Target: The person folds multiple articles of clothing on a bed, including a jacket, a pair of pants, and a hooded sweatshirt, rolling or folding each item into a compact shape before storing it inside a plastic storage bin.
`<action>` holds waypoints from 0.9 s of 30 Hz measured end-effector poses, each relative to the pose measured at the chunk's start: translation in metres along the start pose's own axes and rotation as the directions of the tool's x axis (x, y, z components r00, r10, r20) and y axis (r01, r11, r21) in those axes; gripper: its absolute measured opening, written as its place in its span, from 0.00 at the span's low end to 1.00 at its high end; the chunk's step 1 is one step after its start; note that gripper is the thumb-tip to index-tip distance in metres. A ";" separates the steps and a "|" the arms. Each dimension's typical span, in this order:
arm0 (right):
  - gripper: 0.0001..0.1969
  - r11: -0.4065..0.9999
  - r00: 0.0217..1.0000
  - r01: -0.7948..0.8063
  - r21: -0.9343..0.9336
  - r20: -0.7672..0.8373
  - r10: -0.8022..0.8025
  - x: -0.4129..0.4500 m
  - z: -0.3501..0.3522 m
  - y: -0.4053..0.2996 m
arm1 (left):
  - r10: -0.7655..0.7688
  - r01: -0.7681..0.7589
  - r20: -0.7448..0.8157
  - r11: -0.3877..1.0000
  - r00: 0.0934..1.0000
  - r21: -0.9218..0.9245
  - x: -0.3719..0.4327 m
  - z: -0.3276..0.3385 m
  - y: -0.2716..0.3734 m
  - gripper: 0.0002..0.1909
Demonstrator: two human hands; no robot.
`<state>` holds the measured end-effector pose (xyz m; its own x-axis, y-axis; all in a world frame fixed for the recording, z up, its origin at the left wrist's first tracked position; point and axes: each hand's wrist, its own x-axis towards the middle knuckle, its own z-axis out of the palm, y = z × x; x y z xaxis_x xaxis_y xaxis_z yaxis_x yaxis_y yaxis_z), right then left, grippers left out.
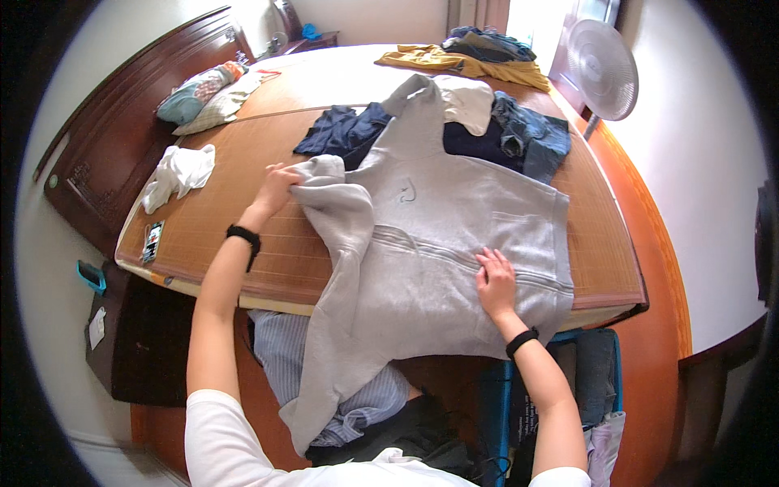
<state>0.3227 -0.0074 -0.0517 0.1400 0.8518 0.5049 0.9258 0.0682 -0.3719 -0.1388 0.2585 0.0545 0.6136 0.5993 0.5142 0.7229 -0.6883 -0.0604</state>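
A light grey zip-front hooded sweatshirt (pixel 426 255) lies spread over the near edge of a bed with a brown mat (pixel 261 225). My left hand (pixel 279 185) grips the bunched hood at its left end. On the right, my right hand (pixel 496 280) rests on the front beside the zipper, fingers nearly flat. The sweatshirt's hem points right. One sleeve reaches away across the bed, and the other hangs off the near edge towards me. A small dark embroidered mark shows on the chest.
Dark blue clothing (pixel 341 131), a cream garment (pixel 465 103) and jeans (pixel 541 137) lie behind the sweatshirt. Further back are folded clothes (pixel 490 45) and a mustard garment (pixel 420 58). A white cloth (pixel 179 173) lies left. A blue bin (pixel 618 377) stands below; a fan (pixel 602 70) stands right.
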 end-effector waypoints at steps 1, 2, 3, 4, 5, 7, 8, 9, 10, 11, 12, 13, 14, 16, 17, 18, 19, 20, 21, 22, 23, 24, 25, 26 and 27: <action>0.15 1.000 1.000 0.004 -0.003 -0.002 -0.004 0.000 0.000 0.000 | -0.081 0.078 0.050 0.994 0.995 0.072 -0.025 -0.013 -0.020 0.07; 0.15 1.000 1.000 0.004 0.000 -0.001 -0.004 0.001 0.000 0.000 | -0.097 0.093 0.022 0.984 0.995 0.153 -0.054 -0.026 -0.039 0.07; 0.15 1.000 1.000 0.006 0.003 0.004 -0.006 0.001 0.000 0.000 | -0.184 0.183 -0.010 0.968 0.983 0.173 -0.087 -0.036 -0.054 0.06; 0.15 1.000 1.000 0.008 0.006 0.007 -0.008 0.001 0.000 0.000 | -0.231 0.243 -0.085 0.953 0.969 0.180 -0.121 -0.044 -0.066 0.05; 0.15 1.000 1.000 0.004 -0.003 0.007 -0.004 0.001 0.000 0.000 | -0.372 0.362 -0.025 0.882 0.928 0.302 -0.154 -0.053 -0.076 0.04; 0.15 1.000 1.000 0.013 -0.007 0.014 -0.013 0.001 0.000 0.000 | -0.698 0.629 0.002 0.647 0.716 0.432 -0.211 -0.064 -0.090 0.04; 0.15 1.000 1.000 0.015 -0.008 0.013 -0.015 0.001 0.000 0.000 | -0.816 0.749 -0.047 0.503 0.576 0.432 -0.226 -0.067 -0.096 0.03; 0.15 1.000 1.000 0.015 -0.010 0.012 -0.015 0.001 0.000 0.001 | -0.765 0.738 -0.105 0.562 0.636 0.373 -0.232 -0.066 -0.100 0.02; 0.15 0.999 1.000 0.016 -0.030 0.019 -0.015 0.001 0.001 0.001 | -0.744 0.741 -0.136 0.596 0.654 0.309 -0.233 -0.064 -0.100 0.02; 0.15 0.999 1.000 0.026 -0.024 0.018 -0.025 0.001 0.001 0.001 | -0.762 0.764 -0.127 0.596 0.635 0.246 -0.230 -0.064 -0.098 0.03; 0.15 0.999 0.999 0.031 -0.026 0.017 -0.030 0.001 0.001 0.002 | -0.678 0.703 -0.186 0.688 0.711 0.178 -0.219 -0.056 -0.091 0.04; 0.15 0.999 1.000 0.017 -0.039 0.023 -0.017 0.002 0.002 0.002 | -0.553 0.577 -0.189 0.808 0.812 0.115 -0.206 -0.053 -0.082 0.05; 0.15 0.998 0.999 0.029 -0.047 0.017 -0.028 0.002 0.001 0.002 | -0.504 0.514 -0.159 0.857 0.849 0.024 -0.190 -0.046 -0.069 0.10; 0.15 0.999 1.000 0.026 -0.043 0.017 -0.025 0.001 0.001 0.001 | -0.498 0.490 -0.090 0.866 0.862 -0.100 -0.159 -0.032 -0.037 0.27; 0.15 0.999 1.000 0.022 -0.049 0.018 -0.021 0.001 0.001 0.000 | -0.605 0.595 0.002 0.782 0.796 -0.185 -0.143 -0.022 -0.021 0.36; 0.15 0.998 1.000 0.017 -0.055 0.013 -0.016 0.001 0.001 0.000 | -0.674 0.663 0.063 0.700 0.736 -0.264 -0.130 -0.013 -0.004 0.46; 0.15 0.999 1.000 0.010 -0.051 0.022 -0.008 0.001 0.000 -0.001 | -0.719 0.724 0.137 0.637 0.682 -0.265 -0.119 -0.005 0.010 0.51; 0.15 0.999 1.000 0.010 -0.054 0.023 -0.009 0.001 0.000 -0.001 | -0.756 0.780 0.207 0.570 0.621 -0.259 -0.108 0.001 0.021 0.56; 0.15 0.998 1.000 0.018 -0.062 0.020 -0.017 0.001 -0.001 -0.002 | -0.786 0.831 0.276 0.499 0.554 -0.246 -0.103 0.005 0.030 0.61; 0.15 0.998 1.000 0.011 -0.055 0.025 -0.010 0.001 -0.001 -0.002 | -0.804 0.850 0.275 0.488 0.527 -0.201 -0.099 0.008 0.036 0.62; 0.15 0.998 1.000 0.010 -0.055 0.025 -0.009 0.002 -0.001 -0.003 | -0.822 0.866 0.272 0.475 0.500 -0.155 -0.097 0.012 0.042 0.63; 0.15 0.998 0.999 0.001 -0.061 0.032 0.001 0.002 -0.001 -0.003 | -0.835 0.871 0.247 0.473 0.491 -0.131 -0.097 0.014 0.045 0.65; 0.15 0.998 1.000 0.010 -0.055 0.025 -0.009 0.003 -0.001 -0.003 | -0.850 0.883 0.242 0.461 0.469 -0.092 -0.098 0.015 0.045 0.63; 0.15 0.998 1.000 0.009 -0.056 0.025 -0.007 0.002 -0.001 -0.003 | -0.858 0.884 0.217 0.461 0.465 -0.073 -0.099 0.017 0.045 0.60; 0.15 0.998 1.000 0.001 -0.065 0.030 0.001 0.002 0.000 -0.002 | -0.868 0.888 0.196 0.457 0.457 -0.044 -0.100 0.017 0.042 0.58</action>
<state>0.3210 -0.0058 -0.0493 0.1306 0.8668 0.4813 0.9467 0.0352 -0.3203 -0.1649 0.1765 -0.0142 -0.2851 0.9510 0.1198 0.8615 0.1995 0.4668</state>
